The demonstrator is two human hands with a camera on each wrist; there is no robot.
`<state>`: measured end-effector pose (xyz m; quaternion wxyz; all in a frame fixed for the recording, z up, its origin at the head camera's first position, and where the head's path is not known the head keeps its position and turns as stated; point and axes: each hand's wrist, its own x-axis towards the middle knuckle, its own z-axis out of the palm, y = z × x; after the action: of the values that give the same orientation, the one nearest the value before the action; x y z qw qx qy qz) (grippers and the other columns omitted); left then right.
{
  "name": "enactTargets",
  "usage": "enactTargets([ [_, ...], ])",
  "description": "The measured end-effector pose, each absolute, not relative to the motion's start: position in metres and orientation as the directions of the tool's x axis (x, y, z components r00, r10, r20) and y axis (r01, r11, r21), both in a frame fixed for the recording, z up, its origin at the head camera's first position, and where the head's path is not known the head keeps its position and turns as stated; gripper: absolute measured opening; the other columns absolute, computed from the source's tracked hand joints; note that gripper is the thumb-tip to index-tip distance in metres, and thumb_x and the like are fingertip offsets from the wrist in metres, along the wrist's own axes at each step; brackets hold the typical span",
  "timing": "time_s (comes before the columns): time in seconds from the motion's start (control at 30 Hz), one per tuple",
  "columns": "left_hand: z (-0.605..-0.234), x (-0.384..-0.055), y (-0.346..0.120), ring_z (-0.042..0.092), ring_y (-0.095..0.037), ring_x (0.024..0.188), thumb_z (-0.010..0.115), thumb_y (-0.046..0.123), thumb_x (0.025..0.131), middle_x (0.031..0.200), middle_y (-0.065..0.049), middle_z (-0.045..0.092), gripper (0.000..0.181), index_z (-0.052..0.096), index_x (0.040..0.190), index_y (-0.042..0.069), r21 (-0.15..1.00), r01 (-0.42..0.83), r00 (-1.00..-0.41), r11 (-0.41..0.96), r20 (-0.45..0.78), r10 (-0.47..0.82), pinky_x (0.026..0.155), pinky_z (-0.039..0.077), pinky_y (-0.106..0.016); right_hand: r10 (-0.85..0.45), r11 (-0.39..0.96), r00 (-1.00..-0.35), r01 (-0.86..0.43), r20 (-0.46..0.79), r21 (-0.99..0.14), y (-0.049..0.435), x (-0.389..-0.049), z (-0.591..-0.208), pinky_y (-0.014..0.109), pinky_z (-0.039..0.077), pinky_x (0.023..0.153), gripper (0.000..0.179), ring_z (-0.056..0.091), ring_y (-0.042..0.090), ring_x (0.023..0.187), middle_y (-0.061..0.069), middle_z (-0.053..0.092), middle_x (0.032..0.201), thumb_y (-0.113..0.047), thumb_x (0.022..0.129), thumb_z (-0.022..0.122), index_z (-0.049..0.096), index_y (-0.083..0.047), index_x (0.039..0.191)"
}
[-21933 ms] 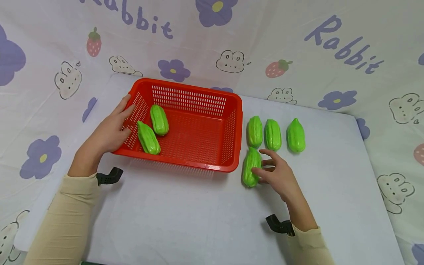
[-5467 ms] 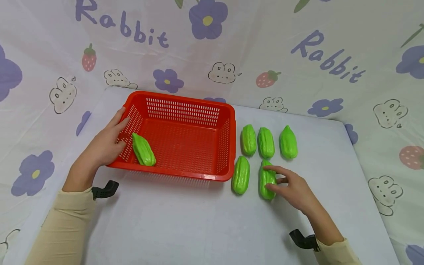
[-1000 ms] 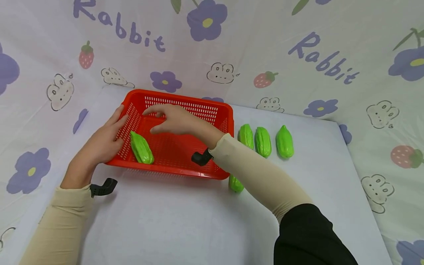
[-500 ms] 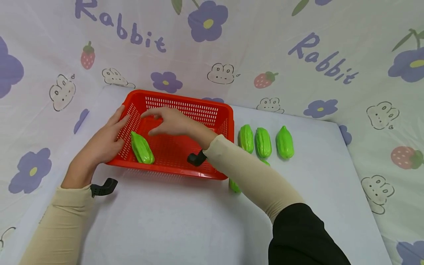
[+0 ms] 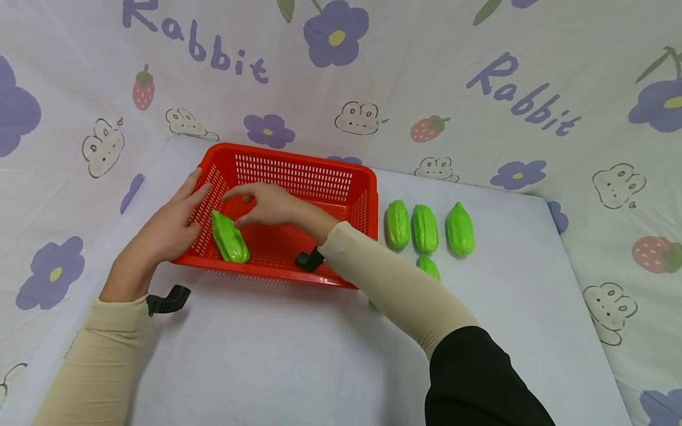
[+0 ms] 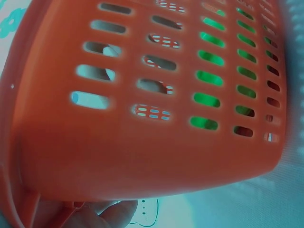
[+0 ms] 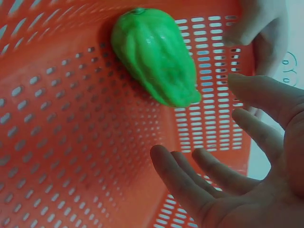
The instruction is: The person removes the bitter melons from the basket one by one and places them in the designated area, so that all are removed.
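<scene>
A red plastic basket (image 5: 298, 273) stands on the table, and one green ridged vegetable (image 5: 230, 242) like a bitter melon lies at its left end. My left hand (image 5: 167, 231) holds the basket's left rim, thumb on the inner side, as the right wrist view shows. Over the basket's left half is my right hand (image 5: 269, 204), fingers spread and nothing in them. Its thumb is near the melon; in the right wrist view a gap separates the fingers from that melon (image 7: 156, 57). Through the basket wall's slots (image 6: 142, 156) green shows in the left wrist view.
Right of the basket, three more green melons (image 5: 425, 229) lie in a row. Another one (image 5: 428, 267) lies in front, and a further one is mostly hidden under the right sleeve (image 5: 394, 284). A printed cloth (image 5: 405, 71) hangs behind the white table (image 5: 298, 367).
Long before, two melons were in the basket; one now lies outside among the others. The right hand went from the right-hand melons into the basket and has lowered slightly towards the remaining melon.
</scene>
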<state>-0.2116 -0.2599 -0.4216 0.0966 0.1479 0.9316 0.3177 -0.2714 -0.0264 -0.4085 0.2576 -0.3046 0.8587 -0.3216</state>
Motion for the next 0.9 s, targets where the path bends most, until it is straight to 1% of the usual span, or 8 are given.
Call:
enactTargets([
  [0.13, -0.422, -0.212, -0.261, 0.010, -0.043, 0.164, 0.053, -0.009, 0.097, 0.182, -0.004, -0.009, 0.080, 0.022, 0.170, -0.001, 0.618, 0.205, -0.937, 0.759, -0.100, 0.335, 0.118, 0.032, -0.069, -0.697, 0.602, -0.666, -0.340, -0.267, -0.723, -0.031, -0.272, -0.417, 0.037, 0.055, 0.102, 0.060, 0.055, 0.028, 0.139, 0.008, 0.060, 0.153, -0.023, 0.099, 0.080, 0.061, -0.021, 0.156],
  [0.27, -0.421, -0.212, -0.261, 0.011, -0.043, 0.164, 0.055, -0.008, 0.096, 0.182, -0.004, -0.008, 0.080, 0.024, 0.170, -0.001, 0.612, 0.209, -0.939, 0.763, -0.092, 0.331, 0.118, 0.033, -0.069, -0.693, 0.610, -0.663, -0.332, -0.281, -0.720, -0.037, -0.274, -0.423, 0.035, 0.055, 0.100, 0.059, 0.056, 0.025, 0.136, 0.004, 0.062, 0.151, -0.024, 0.098, 0.082, 0.063, -0.024, 0.154],
  [0.43, -0.420, -0.213, -0.262, 0.012, -0.043, 0.164, 0.055, -0.008, 0.096, 0.182, -0.003, -0.008, 0.080, 0.024, 0.170, -0.001, 0.611, 0.207, -0.940, 0.764, -0.091, 0.328, 0.119, 0.033, -0.069, -0.694, 0.614, -0.650, -0.310, -0.310, -0.725, -0.043, -0.276, -0.427, 0.032, 0.055, 0.095, 0.059, 0.058, 0.021, 0.130, 0.002, 0.065, 0.145, -0.025, 0.096, 0.084, 0.065, -0.027, 0.153],
  [0.57, -0.419, -0.213, -0.262, 0.012, -0.043, 0.164, 0.054, -0.008, 0.096, 0.182, -0.002, -0.009, 0.081, 0.024, 0.170, -0.001, 0.613, 0.207, -0.939, 0.762, -0.095, 0.331, 0.117, 0.034, -0.069, -0.701, 0.611, -0.633, -0.295, -0.328, -0.734, -0.046, -0.276, -0.429, 0.030, 0.056, 0.090, 0.060, 0.059, 0.019, 0.121, 0.001, 0.066, 0.137, -0.025, 0.096, 0.085, 0.065, -0.027, 0.153],
  [0.73, -0.418, -0.213, -0.262, 0.012, -0.044, 0.163, 0.055, -0.009, 0.095, 0.182, -0.002, -0.008, 0.081, 0.025, 0.170, -0.001, 0.614, 0.201, -0.940, 0.763, -0.100, 0.328, 0.117, 0.035, -0.068, -0.715, 0.589, -0.597, -0.235, -0.363, -0.773, -0.047, -0.274, -0.429, 0.027, 0.059, 0.085, 0.062, 0.063, 0.020, 0.111, 0.005, 0.066, 0.132, -0.020, 0.096, 0.084, 0.063, -0.023, 0.155],
  [0.9, -0.419, -0.214, -0.261, 0.012, -0.042, 0.164, 0.054, -0.009, 0.095, 0.182, -0.003, -0.007, 0.080, 0.026, 0.169, -0.002, 0.619, 0.207, -0.938, 0.758, -0.096, 0.334, 0.120, 0.032, -0.066, -0.706, 0.568, -0.583, -0.127, -0.402, -0.813, -0.048, -0.271, -0.429, 0.033, 0.064, 0.084, 0.063, 0.067, 0.023, 0.107, 0.009, 0.064, 0.135, -0.010, 0.097, 0.082, 0.063, -0.020, 0.155],
])
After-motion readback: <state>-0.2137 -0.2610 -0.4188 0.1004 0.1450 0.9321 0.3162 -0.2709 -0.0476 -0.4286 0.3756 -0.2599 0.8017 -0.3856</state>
